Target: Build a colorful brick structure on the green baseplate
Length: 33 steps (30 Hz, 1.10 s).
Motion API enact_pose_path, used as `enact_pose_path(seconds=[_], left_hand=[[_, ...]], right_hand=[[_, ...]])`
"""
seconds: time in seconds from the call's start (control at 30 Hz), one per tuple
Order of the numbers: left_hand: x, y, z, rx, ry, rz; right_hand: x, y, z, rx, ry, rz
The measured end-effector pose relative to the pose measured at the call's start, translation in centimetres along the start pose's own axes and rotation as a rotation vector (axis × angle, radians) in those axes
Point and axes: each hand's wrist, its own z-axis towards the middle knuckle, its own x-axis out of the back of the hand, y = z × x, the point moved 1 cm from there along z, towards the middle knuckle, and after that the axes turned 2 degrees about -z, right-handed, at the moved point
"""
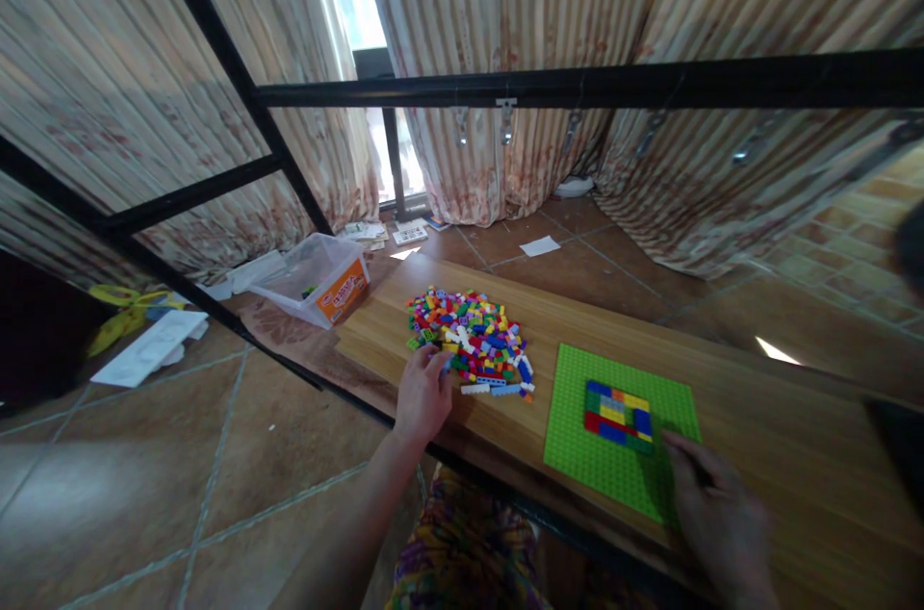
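Observation:
My left hand [424,393] is at the near left edge of a loose pile of small coloured toy bricks [480,336]. Its fingers are curled together, with a bit of light blue at the tips; whether that brick is held or lies in the pile is unclear. A green baseplate [570,442] lies to the right on the wooden board. On it sits a flat rectangle of joined bricks [613,411] in blue, red, yellow and green. My right hand [714,499] is over the plate's right edge, fingers bent and closed, fingertips close beside the joined bricks. What they hold, if anything, is hidden.
A clear plastic tub [307,278] with an orange label stands past the board's left end. A black metal frame [577,88] crosses in front of the curtains. White paper [540,246] and a white panel [148,348] lie on the tiled floor.

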Motion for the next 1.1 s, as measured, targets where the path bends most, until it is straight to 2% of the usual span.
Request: enact_pose_path(seconds=[0.27,0.5,0.73,0.87,0.97,1.03,1.1], left_hand=[[-0.9,0.0,1.3,-0.104,-0.055,0.068],[0.3,-0.2,1.0,-0.046,0.009,0.004],[0.5,0.8,1.6,0.007,-0.041,-0.132],[0.6,2.1,1.7,-0.038,-0.053,-0.266],[0.7,3.8,0.7,-0.103,-0.097,-0.377],[0.6,5.2,-0.4,-0.127,-0.152,-0.452],[0.4,6.7,-1.7,-0.138,-0.220,-0.521]], right_hand=[[0.0,-0.2,-0.1,0.017,0.021,0.003],[-0.2,0.0,-0.1,0.012,0.012,0.027],[-0.2,-0.7,-0.2,0.030,0.045,0.088],[-0.3,-0.9,-0.1,0.014,0.022,0.117],[-0.1,-0.9,0.1,0.000,0.043,0.142],[0.4,-1.7,0.0,0.017,0.078,0.155],[1.1,-3.6,-0.4,0.057,0.086,0.176]])
